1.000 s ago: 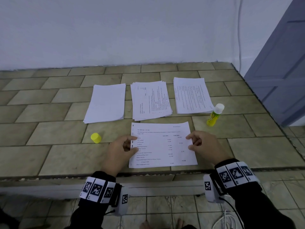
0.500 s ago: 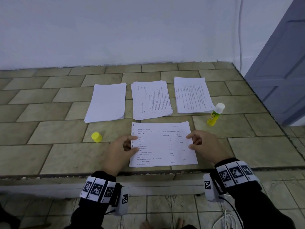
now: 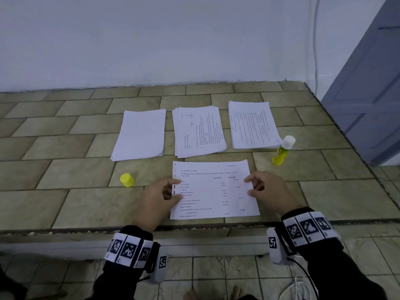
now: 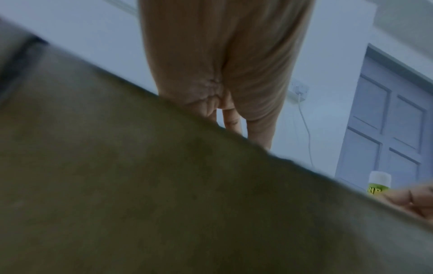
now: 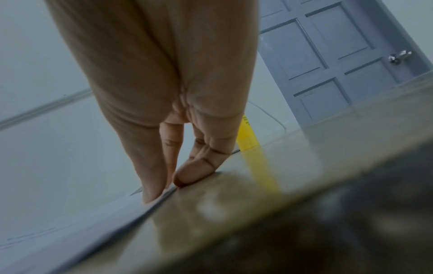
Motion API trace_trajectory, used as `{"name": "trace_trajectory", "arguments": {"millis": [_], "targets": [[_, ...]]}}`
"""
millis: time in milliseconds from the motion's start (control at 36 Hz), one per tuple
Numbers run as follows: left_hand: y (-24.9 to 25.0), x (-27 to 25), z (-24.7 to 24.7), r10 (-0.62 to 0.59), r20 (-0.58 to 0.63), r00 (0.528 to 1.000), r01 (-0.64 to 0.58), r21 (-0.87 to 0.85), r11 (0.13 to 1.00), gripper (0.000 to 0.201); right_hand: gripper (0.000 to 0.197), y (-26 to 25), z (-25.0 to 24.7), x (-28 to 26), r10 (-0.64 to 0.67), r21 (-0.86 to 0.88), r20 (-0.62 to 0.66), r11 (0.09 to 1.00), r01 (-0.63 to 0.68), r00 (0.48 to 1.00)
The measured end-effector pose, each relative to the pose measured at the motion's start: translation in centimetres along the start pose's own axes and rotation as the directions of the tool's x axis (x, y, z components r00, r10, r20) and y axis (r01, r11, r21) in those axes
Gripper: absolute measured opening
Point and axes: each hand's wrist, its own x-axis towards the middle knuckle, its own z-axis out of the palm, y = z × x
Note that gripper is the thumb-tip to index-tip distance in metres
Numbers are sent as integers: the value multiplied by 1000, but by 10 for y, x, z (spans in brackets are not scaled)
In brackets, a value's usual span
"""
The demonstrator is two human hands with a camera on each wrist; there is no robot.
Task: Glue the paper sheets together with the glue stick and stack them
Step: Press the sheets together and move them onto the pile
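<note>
A printed white paper sheet [image 3: 213, 190] lies flat near the front edge of a tan tiled worktop [image 3: 71, 176]. The left hand [image 3: 159, 194] rests at the sheet's left edge, its curled fingers and thumb touching the paper; whether this grip pinches the edge or only presses on it cannot be told. The right hand [image 3: 267, 190] rests at the sheet's right edge. In the right wrist view its fingertips [image 5: 152, 192] press down on the paper edge, the grip narrow, with nothing lifted.

Behind the sheet sit three paper stacks side by side: a blank white stack [image 3: 140, 134] on the left, a printed stack [image 3: 199, 132] in the middle and a second printed stack [image 3: 252, 124] on the right. An uncapped yellow glue stick [image 3: 282, 151] stands tilted just beside the right stack's near corner. Its yellow cap [image 3: 127, 180] stands left of the left hand, apart from it.
</note>
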Motion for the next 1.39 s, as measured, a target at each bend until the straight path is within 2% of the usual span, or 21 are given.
{"name": "trace_trajectory", "arguments": {"millis": [83, 278, 333, 389, 472, 528, 583, 639, 750, 805, 833, 917, 944, 1000, 1083, 1222, 1305, 1389], "targets": [[1, 0, 0, 22, -1, 1000, -22, 39, 999, 44, 27, -3, 0, 0, -8, -37, 0, 999, 8, 1000], [5, -3, -2, -16, -9, 1000, 16, 22, 1000, 41, 27, -6, -1, -3, -8, -46, -5, 999, 8, 1000], [9, -4, -2, -2, -9, 1000, 2, 63, 998, 37, 27, -7, -1, -3, -2, -59, -2, 998, 2, 1000], [13, -5, -2, 28, -7, 1000, -26, 173, 985, 34, 27, -7, 1, -2, 8, -82, -3, 997, -8, 1000], [15, -3, 1, 160, -28, 987, -132, 433, 892, 41, 29, -10, 3, -3, 24, -178, 5, 984, -22, 1000], [19, 0, 8, 213, 4, 977, -187, 498, 847, 46, 29, -14, 4, -6, 13, -282, -10, 959, -15, 1000], [23, 4, 19, 151, 95, 984, -178, 554, 813, 68, 30, -20, 5, -9, -15, -415, -45, 910, -5, 999], [22, 7, 30, 92, 147, 985, -166, 649, 743, 83, 31, -26, 7, -12, -35, -539, -74, 842, -10, 997], [13, 10, 40, 48, 145, 988, -141, 752, 644, 86, 25, -40, 18, -15, -28, -678, -112, 733, -56, 993], [11, 12, 42, 40, 143, 989, -136, 757, 639, 85, 36, -45, 29, -16, -68, -628, -169, 776, -54, 983], [10, 12, 42, 41, 147, 988, -139, 757, 639, 85, 46, -49, 36, -16, -96, -596, -148, 803, -11, 984], [7, 12, 42, 91, 144, 985, -168, 748, 642, 81, 78, -65, 62, -15, -174, -535, 57, 826, 177, 983], [5, 11, 43, 119, 134, 984, -180, 741, 647, 79, 83, -68, 71, -14, -187, -523, 123, 823, 224, 975], [1, 11, 44, 140, 128, 982, -188, 739, 647, 76, 82, -70, 85, -7, -200, -507, 193, 818, 272, 961], [0, 12, 45, 143, 120, 983, -184, 748, 638, 76, 70, -64, 97, 2, -193, -539, 160, 805, 250, 968], [-1, 12, 45, 155, 104, 982, -179, 759, 626, 77, 94, -36, 73, 8, -156, -571, 89, 801, 179, 984], [0, 12, 45, 153, 104, 983, -177, 774, 608, 75, 90, -8, 51, 9, -104, -562, -6, 823, 82, 995], [1, 12, 45, 163, 93, 982, -174, 776, 606, 73, 90, 6, 38, 5, -61, -588, -50, 809, 20, 997]]}}
